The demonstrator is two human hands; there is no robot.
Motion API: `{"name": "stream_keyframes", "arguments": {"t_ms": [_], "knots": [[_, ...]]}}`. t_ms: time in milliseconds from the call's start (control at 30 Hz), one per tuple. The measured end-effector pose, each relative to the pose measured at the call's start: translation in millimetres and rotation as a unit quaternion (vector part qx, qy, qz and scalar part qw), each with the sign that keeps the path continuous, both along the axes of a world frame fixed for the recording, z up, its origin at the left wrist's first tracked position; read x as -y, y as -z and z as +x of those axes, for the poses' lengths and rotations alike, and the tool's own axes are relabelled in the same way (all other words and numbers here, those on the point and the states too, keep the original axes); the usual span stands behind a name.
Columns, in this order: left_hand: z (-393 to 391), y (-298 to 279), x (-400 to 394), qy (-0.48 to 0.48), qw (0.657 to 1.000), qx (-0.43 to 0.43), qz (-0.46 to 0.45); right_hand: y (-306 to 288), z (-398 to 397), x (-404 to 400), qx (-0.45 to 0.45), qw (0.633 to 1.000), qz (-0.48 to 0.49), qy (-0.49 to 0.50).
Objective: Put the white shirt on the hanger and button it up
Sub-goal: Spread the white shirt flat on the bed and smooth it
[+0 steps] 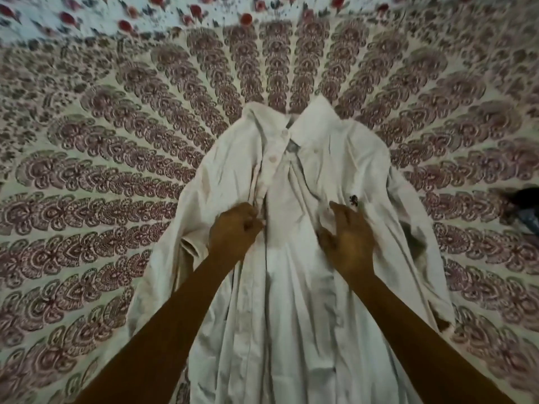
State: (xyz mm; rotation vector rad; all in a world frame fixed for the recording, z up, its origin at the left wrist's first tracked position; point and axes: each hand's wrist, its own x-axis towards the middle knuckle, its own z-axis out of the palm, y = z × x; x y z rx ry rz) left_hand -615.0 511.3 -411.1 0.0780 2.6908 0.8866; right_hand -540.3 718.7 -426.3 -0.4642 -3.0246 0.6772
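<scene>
Bedspread (87, 176), printed in a red-brown fan pattern, covers the whole work surface; white shirt (291, 258) lies on it face up, collar (312, 118) pointing away from the person, tail toward them. Step in hand, as I read it: buttoning, at about chest height. Left front edge: button strip (272, 158) runs down from the collar, two pale buttons visible on it, neither fastened, the top of the front lying open. Left hand (233, 228) is closed in a pinch on that strip just below the visible buttons, fingers curled tight around the fabric edge; whether a button sits inside the pinch cannot be told. Centre: the inner back of the shirt shows between the two fronts. Hanger not visible; a small dark shape at the neck opening could be its hook, too unclear to say. So whether the hanger step is done cannot be judged. Right hand (347, 237) is open, fingers spread, resting flat on the right front panel just beside the opening and gripping nothing. A small dark emblem (353, 197) sits on the chest close beyond its fingertips. Next move likely calls for the right hand to gather its edge, bring the buttonhole across to the left hand's pinch, and align the two edges before pushing a button through. Far right: a dark object (525, 199) at the frame edge, unidentifiable.
</scene>
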Motion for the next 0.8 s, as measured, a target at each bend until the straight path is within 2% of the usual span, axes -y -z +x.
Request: {"name": "stream_keyframes", "arguments": {"t_ms": [100, 167, 233, 300, 367, 400, 433, 500, 567, 633, 700, 800], "knots": [[12, 7, -4, -0.003, 0.997, -0.027, -0.069, -3, 5, 0, 0.028, 0.999, 0.043, 0.017], [7, 7, -9, -0.026, 0.993, -0.030, -0.110, -7, 1, -3, 0.070, 0.996, 0.047, 0.017], [0, -2, -18, -0.039, 0.991, -0.032, -0.120, -14, -3, -5, 0.072, 0.996, 0.033, 0.042], [-1, -16, -30, -0.037, 0.995, -0.071, -0.067, -25, -4, -3, 0.006, 0.996, -0.031, 0.078], [5, -31, -42, -0.001, 0.993, -0.109, 0.035, -32, -4, 1, -0.071, 0.991, -0.089, 0.068], [12, -35, -45, 0.041, 0.993, -0.082, 0.071, -33, -1, 6, -0.066, 0.992, -0.095, 0.041], [20, -35, -47, 0.106, 0.992, -0.020, 0.067, -31, 2, 11, -0.033, 0.996, -0.084, 0.012], [40, -29, -39, 0.213, 0.971, 0.111, -0.012, -29, 19, 23, 0.033, 0.998, -0.048, -0.016], [60, -24, -19, 0.205, 0.967, 0.149, 0.013, -29, 41, 36, -0.009, 0.997, -0.071, 0.011], [83, -26, 8, 0.146, 0.977, 0.130, 0.079, -37, 71, 55, -0.038, 0.989, -0.136, 0.040], [105, -24, 39, 0.097, 0.984, 0.112, 0.095, -40, 96, 74, 0.025, 0.980, -0.194, 0.035], [149, -20, 85, 0.083, 0.989, 0.123, 0.025, -39, 133, 107, 0.162, 0.961, -0.216, 0.059]]}}
